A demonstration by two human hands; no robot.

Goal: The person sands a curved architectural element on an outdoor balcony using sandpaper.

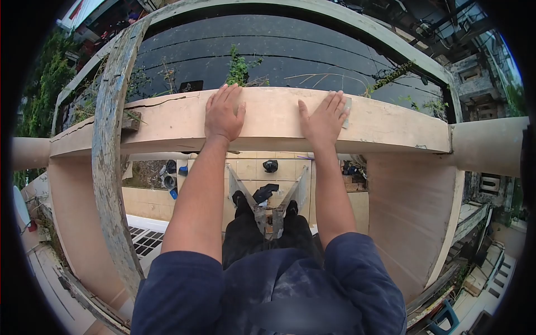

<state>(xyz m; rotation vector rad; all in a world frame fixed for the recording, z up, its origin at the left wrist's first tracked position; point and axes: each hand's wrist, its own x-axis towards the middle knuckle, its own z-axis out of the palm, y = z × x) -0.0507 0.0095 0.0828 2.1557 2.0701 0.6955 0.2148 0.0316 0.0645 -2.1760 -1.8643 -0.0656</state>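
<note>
My left hand (224, 113) lies flat on top of a peach-painted concrete beam (273, 114), fingers together and thumb apart, with nothing in it. Farther right on the same beam rests my right hand (324, 120), its fingers stretched out and pointing away from me. A thin grey-green sheet (348, 113) shows along the outer edge of the right hand's fingers, partly covered by them. Between the hands the painted surface is bare. A crack (159, 104) runs along the beam to the left.
My feet are on a stepladder (301, 187) high above a tiled floor (245, 167). A weathered wooden plank (111, 111) crosses the beam at left. Behind the beam lies a dark roof surface (206, 56) with weeds (238, 67). A black bag (270, 166) sits below.
</note>
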